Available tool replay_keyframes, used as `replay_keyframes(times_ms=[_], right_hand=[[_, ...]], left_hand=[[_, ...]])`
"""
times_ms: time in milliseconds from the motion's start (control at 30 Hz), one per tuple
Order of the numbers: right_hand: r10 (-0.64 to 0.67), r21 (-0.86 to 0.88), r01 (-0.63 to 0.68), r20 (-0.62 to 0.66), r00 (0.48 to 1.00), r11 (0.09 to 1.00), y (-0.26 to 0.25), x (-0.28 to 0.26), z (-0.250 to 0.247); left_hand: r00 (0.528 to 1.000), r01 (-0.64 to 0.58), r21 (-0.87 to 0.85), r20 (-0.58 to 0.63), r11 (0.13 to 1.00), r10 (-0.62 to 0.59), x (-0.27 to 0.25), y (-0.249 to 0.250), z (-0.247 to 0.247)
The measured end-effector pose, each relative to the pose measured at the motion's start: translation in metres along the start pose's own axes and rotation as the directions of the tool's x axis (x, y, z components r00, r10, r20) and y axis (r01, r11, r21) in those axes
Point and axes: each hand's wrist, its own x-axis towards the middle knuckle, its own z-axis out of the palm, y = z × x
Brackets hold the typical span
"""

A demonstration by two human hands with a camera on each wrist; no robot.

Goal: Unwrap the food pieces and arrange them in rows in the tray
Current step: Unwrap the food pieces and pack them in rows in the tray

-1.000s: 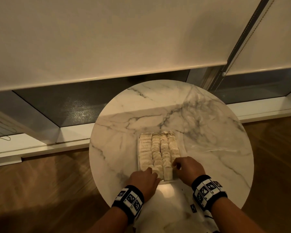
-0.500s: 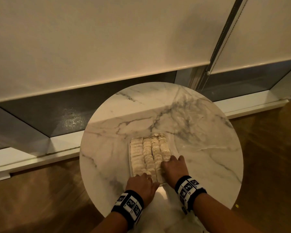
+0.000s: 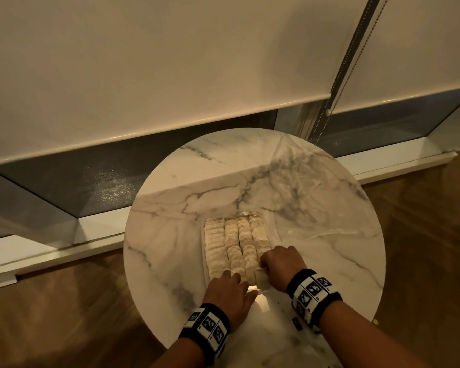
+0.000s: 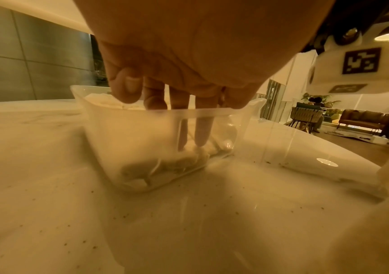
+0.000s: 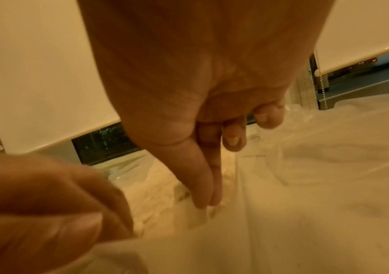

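Tray: a clear plastic tray sits on the round marble table, towards the person's side of it; the left wrist view shows its see-through wall and rim.

Food pieces: pale pieces fill the tray in four rows running away from the person, packed side by side (the far ends look a little ragged).

Left hand: the left hand is at the tray's near end, reaching over the rim. Its fingers point down inside the tray, nearly straight and slightly apart, the tips at or on the pieces at the bottom; the little finger is curled above the rim. Whether they pinch a piece cannot be told.

Right hand: the right hand is over the near right corner of the tray, just beside the left hand. Thumb and forefinger are pressed together, pointing down, their tips on a pale piece at the near end of the rightmost row; the other fingers are curled back into the palm.

Wrap: thin clear film lies crumpled on the table to the right of the tray.

Surroundings: a roller blind hangs behind the table, over a wooden floor.
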Motion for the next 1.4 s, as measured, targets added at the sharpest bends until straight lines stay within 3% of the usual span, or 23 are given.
replay_keyframes(times_ms=[200,400,533,867,1133,1267,1333,1400], right_hand=[[-0.027,-0.043,0.03,0.079,0.996,0.999,0.007,0.006,-0.008],[-0.047,-0.174,0.054,0.043,0.998,0.983,-0.001,0.011,-0.005],[-0.035,-0.175,0.038,0.019,0.999,0.984,-0.004,0.009,-0.004],[-0.026,-0.19,0.022,-0.022,0.999,0.981,-0.005,0.008,-0.006],[-0.026,-0.068,0.015,-0.168,0.985,0.998,-0.003,0.006,0.004],[-0.064,-0.031,0.059,-0.238,0.969,0.998,0.0,0.015,0.009],[-0.085,-0.05,0.076,-0.213,0.973,0.996,0.001,0.019,0.011],[-0.098,-0.083,0.088,-0.135,0.986,0.993,-0.001,0.021,0.009]], left_hand=[[0.999,-0.003,0.025,0.036,1.0,0.003,0.002,0.004,-0.001],[1.0,0.024,-0.031,-0.002,0.999,-0.024,0.003,0.007,0.002],[0.998,0.031,-0.07,-0.052,0.997,-0.034,0.006,0.012,0.007],[0.997,0.058,-0.035,0.051,0.998,-0.056,0.008,0.019,0.009],[0.999,0.034,-0.09,-0.012,0.995,-0.035,0.004,0.014,0.007],[0.982,0.088,-0.148,-0.153,0.985,-0.111,0.022,0.002,-0.008],[0.978,0.147,-0.161,-0.125,0.976,-0.168,0.036,-0.009,-0.013],[0.981,0.188,-0.148,-0.023,0.971,-0.193,0.05,-0.017,-0.015]])
